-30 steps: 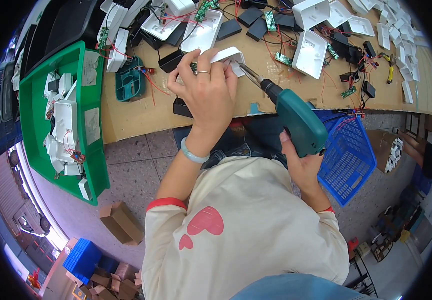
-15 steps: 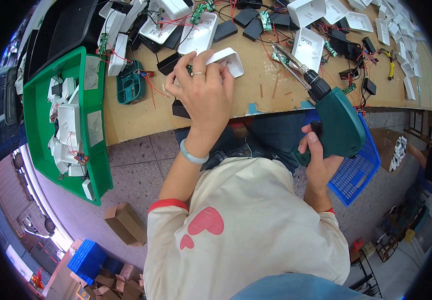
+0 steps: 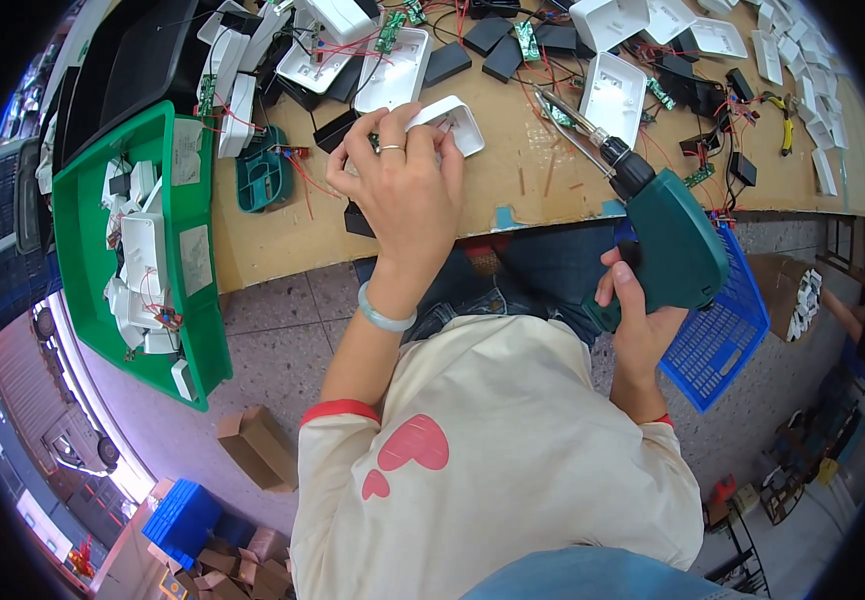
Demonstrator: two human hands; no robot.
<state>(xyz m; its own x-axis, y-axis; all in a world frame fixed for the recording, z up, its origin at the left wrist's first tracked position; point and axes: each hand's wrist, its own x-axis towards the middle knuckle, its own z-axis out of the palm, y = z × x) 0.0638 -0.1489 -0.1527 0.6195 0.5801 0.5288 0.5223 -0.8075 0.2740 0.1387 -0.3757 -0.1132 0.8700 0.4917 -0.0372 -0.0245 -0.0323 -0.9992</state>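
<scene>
On the wooden bench (image 3: 513, 190), our left hand (image 3: 405, 190) presses down on a small white plastic case (image 3: 450, 122), with the fingers curled over it and pinching its edge. Just behind that hand lies a bigger white tray (image 3: 393, 70) with red wires. Far to the left of the hand sits a green bin (image 3: 168, 250) full of white parts. Our right hand (image 3: 638, 320) is wrapped tight around the handle of a green power screwdriver (image 3: 675, 245). Its long tip points up and away from the case, well apart from it. Under the screwdriver we see a blue basket (image 3: 728, 335).
</scene>
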